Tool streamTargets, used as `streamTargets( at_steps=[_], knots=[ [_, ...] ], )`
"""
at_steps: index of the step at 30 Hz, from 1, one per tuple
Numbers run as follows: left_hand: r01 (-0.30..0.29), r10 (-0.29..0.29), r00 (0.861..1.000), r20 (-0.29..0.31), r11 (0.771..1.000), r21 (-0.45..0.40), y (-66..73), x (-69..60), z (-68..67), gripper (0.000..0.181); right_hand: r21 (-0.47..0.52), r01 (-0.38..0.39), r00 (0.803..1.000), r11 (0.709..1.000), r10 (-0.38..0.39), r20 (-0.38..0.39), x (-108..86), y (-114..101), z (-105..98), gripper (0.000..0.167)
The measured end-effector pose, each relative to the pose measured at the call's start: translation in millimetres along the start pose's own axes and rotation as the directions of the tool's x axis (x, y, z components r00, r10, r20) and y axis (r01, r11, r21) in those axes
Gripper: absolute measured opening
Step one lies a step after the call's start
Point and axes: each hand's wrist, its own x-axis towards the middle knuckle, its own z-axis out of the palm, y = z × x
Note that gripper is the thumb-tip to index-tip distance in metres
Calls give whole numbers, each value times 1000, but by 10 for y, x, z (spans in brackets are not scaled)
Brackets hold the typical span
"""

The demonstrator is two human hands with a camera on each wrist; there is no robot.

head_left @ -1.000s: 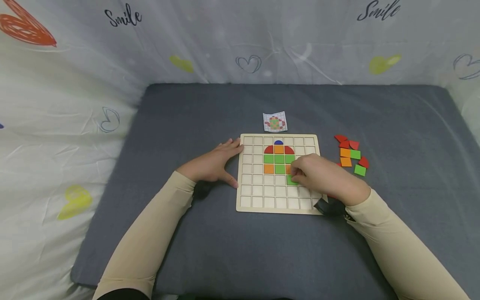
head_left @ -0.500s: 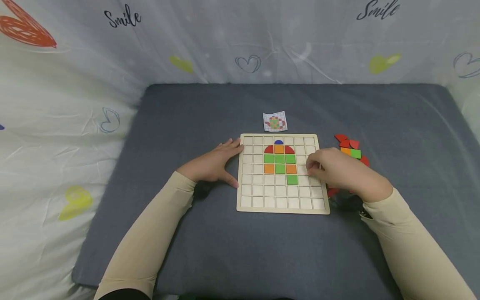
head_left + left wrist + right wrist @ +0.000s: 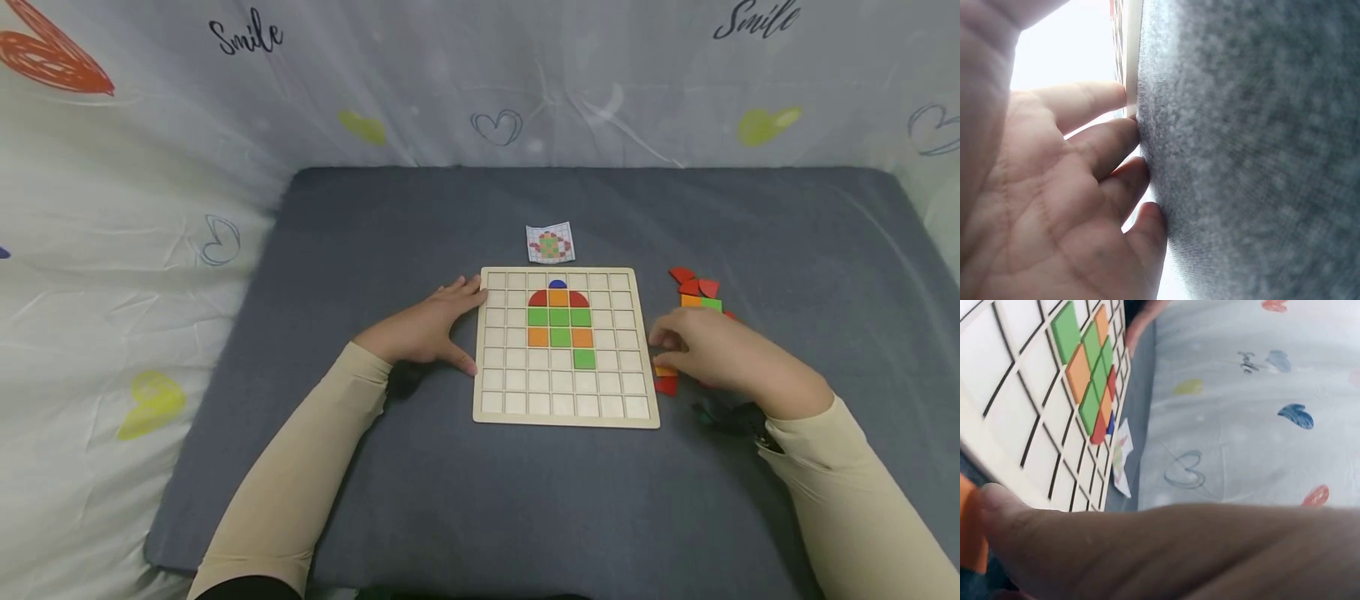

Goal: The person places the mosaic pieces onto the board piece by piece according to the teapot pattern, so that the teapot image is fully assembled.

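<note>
In the head view, a pale wooden grid board (image 3: 517,406) lies on the grey table. Set in its cells are green, orange and red pieces and a blue piece (image 3: 557,285), with a green square (image 3: 584,359) lowest. My left hand (image 3: 431,325) rests at the board's left edge, fingers spread; the left wrist view shows its fingertips against that edge. My right hand (image 3: 705,350) hovers right of the board over loose pieces, fingers bent, thumb and forefinger apart. An orange piece (image 3: 971,528) lies by its thumb in the right wrist view; other fingertips are hidden.
A small pattern card (image 3: 550,243) lies behind the board. Loose red pieces (image 3: 682,275), an orange piece (image 3: 691,301) and a green piece (image 3: 712,305) lie right of it, partly covered by my hand. A printed curtain (image 3: 450,83) hangs behind the table.
My right hand has left the green square in the lower row and moved right, off the board, to the loose pieces. My left hand has stayed at the board's edge.
</note>
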Motion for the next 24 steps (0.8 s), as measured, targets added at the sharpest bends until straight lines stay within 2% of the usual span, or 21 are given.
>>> streamTargets(
  at_steps=[8, 19, 24],
  knots=[
    [-2, 2, 1000, 0, 1000, 16, 10, 2, 5, 125, 26, -13, 1000, 1000, 13, 15, -94, 126, 43, 16],
    [5, -5, 1000, -3, 1000, 24, -1, 5, 3, 123, 51, -37, 999, 998, 35, 37, -105, 96, 26, 17],
    [0, 0, 1000, -5, 1000, 26, -15, 13, 7, 124, 35, -19, 1000, 999, 19, 11, -122, 87, 1, 16]
  ],
)
